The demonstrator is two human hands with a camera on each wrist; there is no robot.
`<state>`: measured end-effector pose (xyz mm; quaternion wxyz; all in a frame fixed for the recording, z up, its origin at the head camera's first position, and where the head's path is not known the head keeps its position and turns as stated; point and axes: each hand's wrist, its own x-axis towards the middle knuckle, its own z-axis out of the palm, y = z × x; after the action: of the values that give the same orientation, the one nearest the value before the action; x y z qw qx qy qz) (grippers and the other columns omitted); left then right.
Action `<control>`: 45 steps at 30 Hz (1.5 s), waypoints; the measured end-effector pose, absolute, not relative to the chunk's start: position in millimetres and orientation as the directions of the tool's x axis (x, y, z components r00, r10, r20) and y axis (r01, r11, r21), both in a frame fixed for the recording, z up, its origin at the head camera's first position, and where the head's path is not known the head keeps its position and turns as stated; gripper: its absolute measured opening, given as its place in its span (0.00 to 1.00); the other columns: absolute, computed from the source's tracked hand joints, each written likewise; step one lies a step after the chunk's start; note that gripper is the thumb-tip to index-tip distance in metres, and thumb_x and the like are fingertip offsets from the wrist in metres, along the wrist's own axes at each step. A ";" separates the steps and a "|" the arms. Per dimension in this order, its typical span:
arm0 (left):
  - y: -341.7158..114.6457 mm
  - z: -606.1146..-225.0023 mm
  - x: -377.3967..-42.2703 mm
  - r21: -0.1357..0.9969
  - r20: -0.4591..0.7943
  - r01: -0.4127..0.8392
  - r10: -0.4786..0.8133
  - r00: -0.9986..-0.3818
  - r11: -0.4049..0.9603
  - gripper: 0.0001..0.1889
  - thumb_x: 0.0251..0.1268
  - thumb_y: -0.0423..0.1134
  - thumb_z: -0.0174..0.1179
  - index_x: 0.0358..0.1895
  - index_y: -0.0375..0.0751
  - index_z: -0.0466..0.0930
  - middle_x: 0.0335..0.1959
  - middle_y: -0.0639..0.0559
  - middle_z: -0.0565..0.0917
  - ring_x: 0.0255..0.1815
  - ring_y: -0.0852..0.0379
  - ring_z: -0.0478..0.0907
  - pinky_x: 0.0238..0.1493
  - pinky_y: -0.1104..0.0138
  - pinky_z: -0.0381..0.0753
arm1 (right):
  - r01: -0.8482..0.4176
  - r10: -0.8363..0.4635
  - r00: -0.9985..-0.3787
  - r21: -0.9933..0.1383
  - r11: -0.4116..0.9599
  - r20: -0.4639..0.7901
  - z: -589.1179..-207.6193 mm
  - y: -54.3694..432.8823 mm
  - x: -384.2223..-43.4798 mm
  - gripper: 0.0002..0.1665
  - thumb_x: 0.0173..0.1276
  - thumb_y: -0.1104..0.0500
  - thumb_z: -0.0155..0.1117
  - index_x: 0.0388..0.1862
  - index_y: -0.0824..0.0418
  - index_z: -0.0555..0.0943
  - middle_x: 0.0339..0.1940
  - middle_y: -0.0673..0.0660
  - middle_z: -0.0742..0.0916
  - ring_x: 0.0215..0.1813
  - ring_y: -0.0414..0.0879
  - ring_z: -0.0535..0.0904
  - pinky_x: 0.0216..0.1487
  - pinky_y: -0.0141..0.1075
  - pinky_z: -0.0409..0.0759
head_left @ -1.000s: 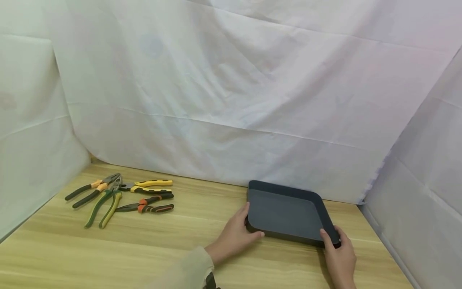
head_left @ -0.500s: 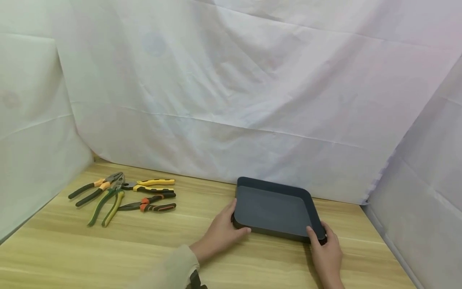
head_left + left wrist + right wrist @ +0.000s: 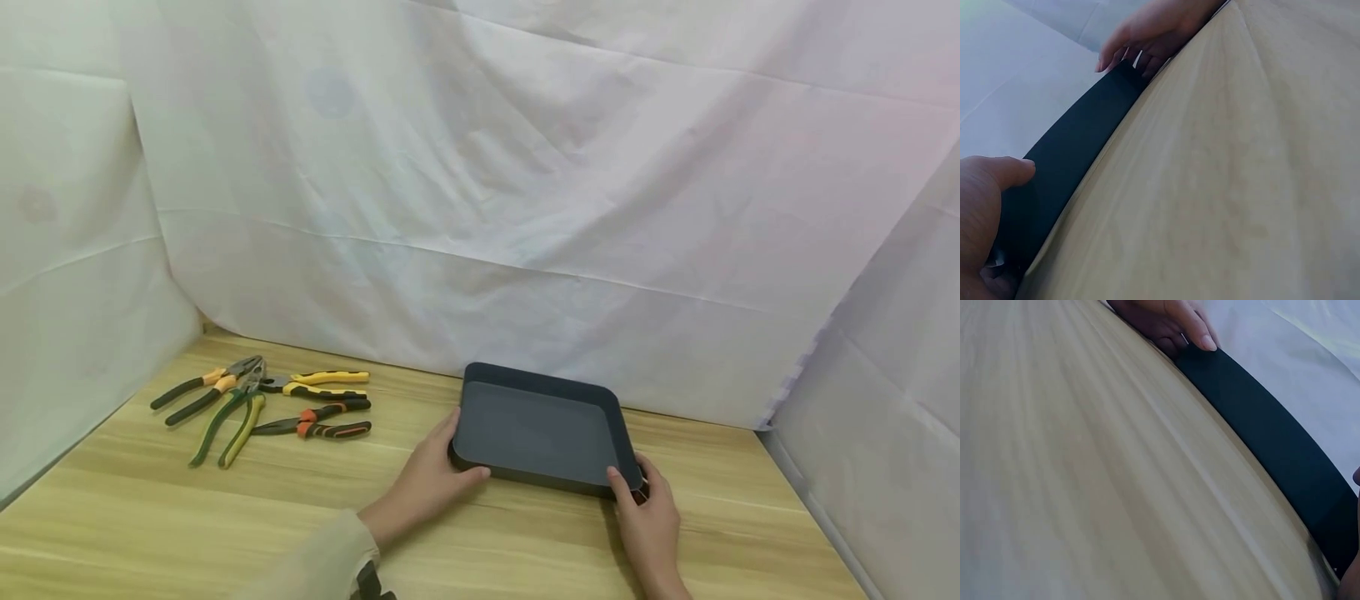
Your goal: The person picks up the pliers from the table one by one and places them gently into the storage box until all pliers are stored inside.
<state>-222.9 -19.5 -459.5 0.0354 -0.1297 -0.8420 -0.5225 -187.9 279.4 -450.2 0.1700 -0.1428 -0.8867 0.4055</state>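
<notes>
A dark grey rectangular baking tray with low walls lies right of centre in the head view, nothing inside it. My left hand grips its front left corner, thumb on the front wall and fingers along the left side. At the front right corner my right hand holds the tray, thumb over the rim and fingers round the outside. In the left wrist view the tray's front wall stands close to the wooden surface, the left thumb pressed on it. The right wrist view shows the same wall between both hands.
Several pliers lie at the left of the wooden table: orange-and-black pliers, green-and-yellow pliers, yellow-and-black pliers and red-and-black long-nose pliers. A white cloth hangs behind the table, with more at both sides.
Both hands have slid the tray leftward along the back of the table, nearer to the pliers. Their grip looks the same. The head view has shifted slightly.
</notes>
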 end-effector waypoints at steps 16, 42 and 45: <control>-66.2 -459.7 -221.9 0.862 0.163 0.190 0.098 -0.982 0.470 0.58 0.55 0.53 0.76 0.82 0.40 0.48 0.81 0.40 0.57 0.81 0.41 0.56 0.78 0.46 0.58 | 0.014 0.296 -0.935 -0.812 0.584 0.196 -451.6 237.4 -192.6 0.37 0.75 0.46 0.62 0.75 0.63 0.68 0.69 0.67 0.76 0.67 0.64 0.78 0.64 0.53 0.79; -93.6 -456.0 -219.4 0.824 0.146 0.181 0.107 -0.984 0.538 0.59 0.56 0.54 0.75 0.82 0.37 0.46 0.81 0.35 0.57 0.80 0.36 0.57 0.76 0.42 0.62 | -0.039 0.125 -0.981 -0.778 0.626 0.150 -453.4 229.0 -201.4 0.55 0.65 0.37 0.71 0.81 0.58 0.59 0.77 0.64 0.70 0.75 0.63 0.70 0.69 0.55 0.75; -93.9 -455.6 -220.4 0.828 0.139 0.178 0.112 -0.984 0.531 0.60 0.56 0.56 0.75 0.82 0.35 0.44 0.81 0.35 0.56 0.81 0.37 0.56 0.76 0.42 0.62 | -0.058 0.081 -0.986 -0.748 0.662 0.148 -453.8 233.0 -204.0 0.61 0.61 0.34 0.72 0.83 0.58 0.54 0.80 0.65 0.66 0.78 0.65 0.65 0.72 0.59 0.70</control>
<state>-220.4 -93.9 -455.6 0.0345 -0.0830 -0.8743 -0.4770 -204.0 233.0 -453.8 0.0845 -0.0061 -0.9075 0.4113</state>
